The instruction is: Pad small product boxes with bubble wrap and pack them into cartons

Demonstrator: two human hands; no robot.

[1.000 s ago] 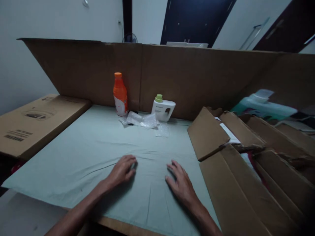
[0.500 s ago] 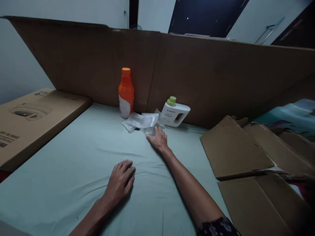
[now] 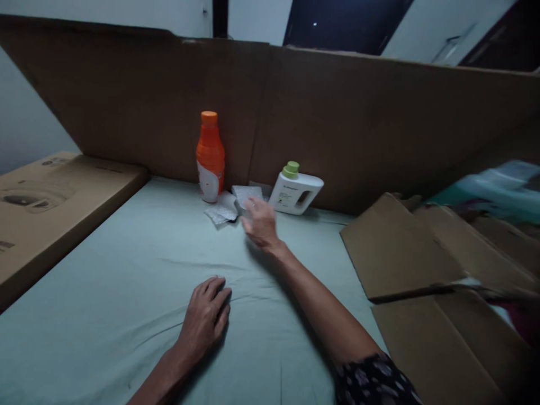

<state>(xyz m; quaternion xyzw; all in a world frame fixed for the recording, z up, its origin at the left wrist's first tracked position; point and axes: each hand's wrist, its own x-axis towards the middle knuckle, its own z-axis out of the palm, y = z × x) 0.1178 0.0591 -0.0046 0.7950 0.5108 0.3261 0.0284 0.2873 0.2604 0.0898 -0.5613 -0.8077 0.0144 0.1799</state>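
Observation:
My right hand reaches over the sheet at the crumpled bubble wrap, its fingertips blurred and its thumb apart from the fingers. Nothing shows in its grasp; whether the fingertips touch the wrap I cannot tell. More bubble wrap lies flat to the left, with a small dark thing partly under it. My left hand rests on the pale green sheet, fingers loosely bent and apart, holding nothing. Just behind the wrap stand an orange bottle and a white jug with a green cap.
A tall cardboard panel closes off the back. On the left lies a flat cardboard box with a printed drawing. Folded cardboard pieces lie to the right, beside a translucent greenish plastic thing.
My right hand has lifted slightly and shifted left over the bubble wrap, whose upper piece now sits differently. My left hand stays in place. The view has tilted a little.

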